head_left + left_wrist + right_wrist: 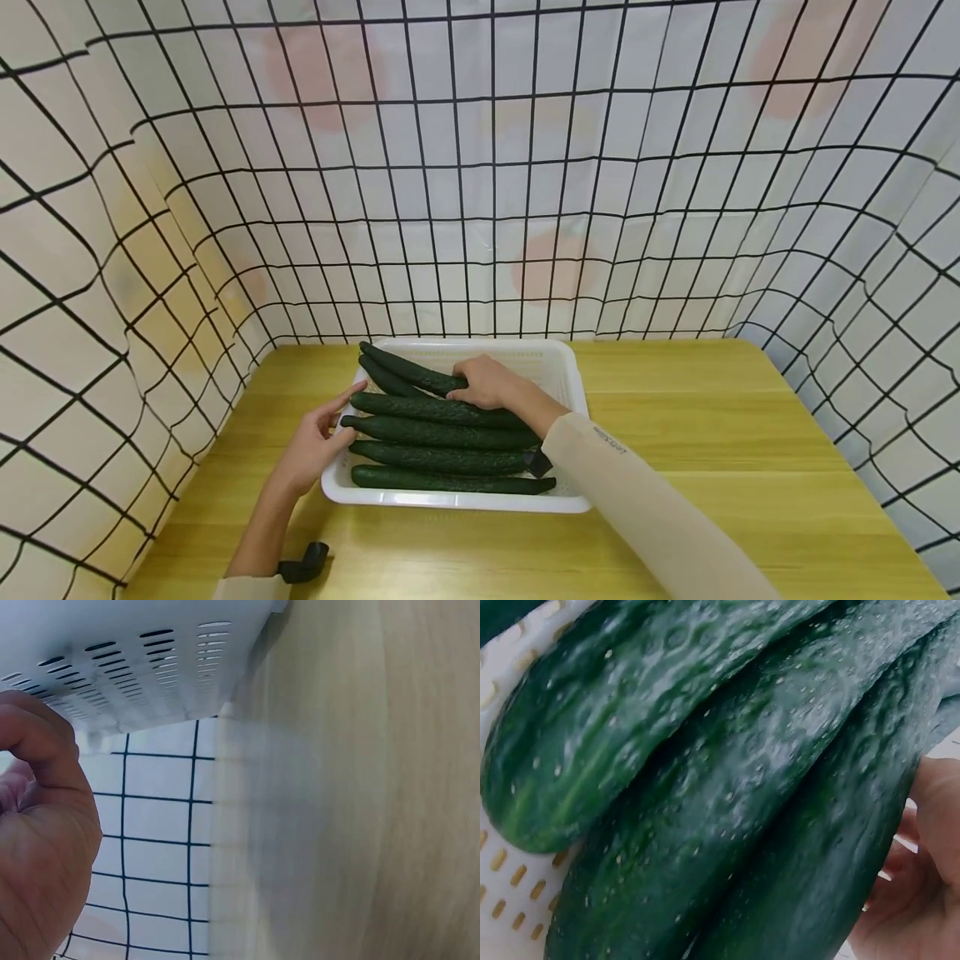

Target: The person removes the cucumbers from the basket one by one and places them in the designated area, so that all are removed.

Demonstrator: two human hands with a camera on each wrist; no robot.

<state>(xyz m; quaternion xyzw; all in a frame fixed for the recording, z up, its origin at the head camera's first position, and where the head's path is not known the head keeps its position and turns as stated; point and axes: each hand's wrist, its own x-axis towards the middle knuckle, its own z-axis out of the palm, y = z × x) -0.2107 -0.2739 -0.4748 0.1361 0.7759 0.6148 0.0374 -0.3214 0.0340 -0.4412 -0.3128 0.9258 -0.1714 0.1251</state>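
A white plastic basket [465, 501] holds several dark green cucumbers [442, 457], laid side by side across it. At its left side, my left hand [311, 446] grips the rim, thumb by the cucumber ends. The left wrist view has this hand [45, 840] with bent fingers against the slotted basket wall [120, 675]. My right hand [491, 385] reaches into the back and holds the right part of the rearmost cucumber [408, 367], which lies slanted. Up close in the right wrist view, bumpy cucumbers [705, 780] fill the frame, with the right hand [922, 885] beside them.
The basket stands on a yellowish wooden table [697, 433], near its back edge. Black wire grid [495, 217] rises behind and on both sides, with pale patterned sheeting behind it. A black wrist mount [303, 563] is on the left forearm.
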